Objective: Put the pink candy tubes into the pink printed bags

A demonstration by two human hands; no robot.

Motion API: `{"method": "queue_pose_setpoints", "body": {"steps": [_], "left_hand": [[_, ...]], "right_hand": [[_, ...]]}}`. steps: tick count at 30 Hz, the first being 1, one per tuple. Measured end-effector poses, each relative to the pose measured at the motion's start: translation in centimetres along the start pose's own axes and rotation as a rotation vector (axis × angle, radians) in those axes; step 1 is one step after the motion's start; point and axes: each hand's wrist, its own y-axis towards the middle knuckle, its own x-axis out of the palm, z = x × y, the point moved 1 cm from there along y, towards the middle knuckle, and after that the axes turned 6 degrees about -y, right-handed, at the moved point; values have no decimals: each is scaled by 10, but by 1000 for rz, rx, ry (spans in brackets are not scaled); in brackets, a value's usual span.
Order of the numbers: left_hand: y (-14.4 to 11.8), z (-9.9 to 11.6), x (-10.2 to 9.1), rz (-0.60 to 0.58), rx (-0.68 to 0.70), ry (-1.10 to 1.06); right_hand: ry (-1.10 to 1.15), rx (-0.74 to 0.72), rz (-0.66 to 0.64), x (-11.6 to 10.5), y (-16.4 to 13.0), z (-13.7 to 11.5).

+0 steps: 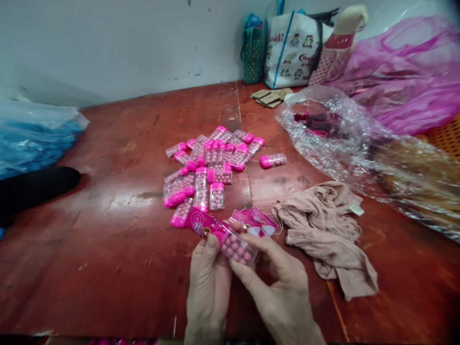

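Note:
In front of me, a clear plastic box of pink candy balls (237,249) is tilted between my two hands, its upper end meeting a magenta printed wrapper (201,223). My left hand (210,278) pinches the wrapper with its thumb on top. Thumb and fingers of my right hand (282,285) grip the lower end of the box. How far the wrapper covers the box is hard to make out. Beyond my hands lies a loose pile of similar candy boxes with pink caps (216,196). Several flat printed wrappers (257,220) lie just behind my right hand.
A crumpled beige cloth (323,230) lies to the right on the red-brown table (118,268). Clear plastic bags (305,105) and a pink bag (406,72) crowd the right side. Blue-filled bags (36,134) and a black object (43,187) are at left. A tote (291,48) stands against the wall.

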Motion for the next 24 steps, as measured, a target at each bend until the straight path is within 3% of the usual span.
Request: {"method": "queue_pose_setpoints", "body": {"steps": [3, 5, 13, 19, 24], "left_hand": [[-3, -5, 3, -8, -63, -22], [-3, -8, 3, 17, -71, -30], [-1, 1, -4, 111, 62, 47], [-5, -8, -2, 125, 38, 32], [-5, -5, -6, 98, 66, 120]], "right_hand": [[-118, -212, 139, 4, -3, -4], [-137, -230, 167, 5, -2, -4], [151, 250, -62, 10, -4, 6], [50, 43, 117, 16, -6, 1], [117, 224, -16, 12, 0, 3]]}}
